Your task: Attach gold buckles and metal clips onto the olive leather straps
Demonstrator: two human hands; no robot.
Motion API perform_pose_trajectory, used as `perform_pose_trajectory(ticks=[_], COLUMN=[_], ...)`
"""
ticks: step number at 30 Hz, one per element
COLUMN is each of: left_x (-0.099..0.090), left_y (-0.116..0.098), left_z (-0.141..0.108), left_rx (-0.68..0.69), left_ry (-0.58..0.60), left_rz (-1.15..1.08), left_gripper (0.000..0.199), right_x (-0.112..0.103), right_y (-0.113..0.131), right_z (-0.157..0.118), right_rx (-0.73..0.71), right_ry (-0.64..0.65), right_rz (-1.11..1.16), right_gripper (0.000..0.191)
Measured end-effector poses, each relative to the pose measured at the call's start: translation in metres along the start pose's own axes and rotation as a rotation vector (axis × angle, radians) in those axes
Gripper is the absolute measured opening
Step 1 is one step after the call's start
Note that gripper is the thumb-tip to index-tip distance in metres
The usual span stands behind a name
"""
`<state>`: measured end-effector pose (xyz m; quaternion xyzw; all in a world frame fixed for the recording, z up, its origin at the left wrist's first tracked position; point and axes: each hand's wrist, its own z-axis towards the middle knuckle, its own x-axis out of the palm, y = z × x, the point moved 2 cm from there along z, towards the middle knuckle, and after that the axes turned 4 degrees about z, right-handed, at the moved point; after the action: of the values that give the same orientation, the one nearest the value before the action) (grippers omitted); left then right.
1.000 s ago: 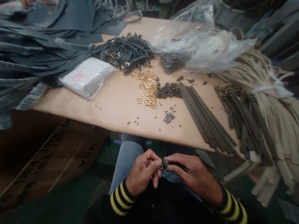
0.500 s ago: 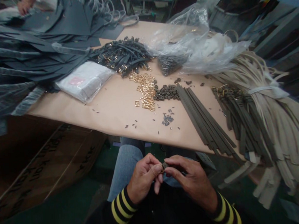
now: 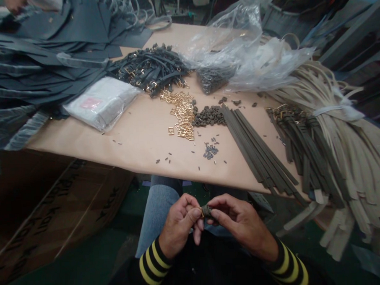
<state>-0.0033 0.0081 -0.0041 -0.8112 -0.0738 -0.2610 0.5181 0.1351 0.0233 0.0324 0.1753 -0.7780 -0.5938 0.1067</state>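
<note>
Over my lap, my left hand (image 3: 182, 220) pinches a gold buckle (image 3: 202, 212) between thumb and fingers. My right hand (image 3: 240, 222) grips a short dark olive strap (image 3: 207, 210) that meets the buckle; the fingers cover much of it. On the table beyond lie a heap of gold buckles (image 3: 183, 115), a pile of olive strap loops (image 3: 209, 115) and a scatter of small dark metal pieces (image 3: 210, 151). Long olive strips (image 3: 256, 150) are laid out to the right of these.
Finished-looking olive straps with buckles (image 3: 306, 133) and a bundle of beige strips (image 3: 344, 135) hang over the right edge. Dark straps (image 3: 152, 70), clear plastic bags (image 3: 252, 60), a white packet (image 3: 102, 103) and dark leather sheets (image 3: 48, 77) cover the back and left. A cardboard box (image 3: 70, 215) stands below.
The view has shifted slightly. More of the olive strap shows between my hands, beside the buckle, and my right fingers have moved along it. Both hands keep their pinch.
</note>
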Motion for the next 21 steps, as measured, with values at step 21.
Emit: perform_pose_trajectory(ticks=[21], left_x=[-0.0028], left_y=[-0.0057], left_z=[-0.0036], left_rx=[-0.035], left_ry=[-0.015], left_rz=[0.349], left_gripper=[0.027], right_x=[-0.0021], right_y=[0.0005], right_z=[0.0027], right_rx=[0.114], right_ry=[0.066], right_rz=[-0.028], right_gripper=[0.012])
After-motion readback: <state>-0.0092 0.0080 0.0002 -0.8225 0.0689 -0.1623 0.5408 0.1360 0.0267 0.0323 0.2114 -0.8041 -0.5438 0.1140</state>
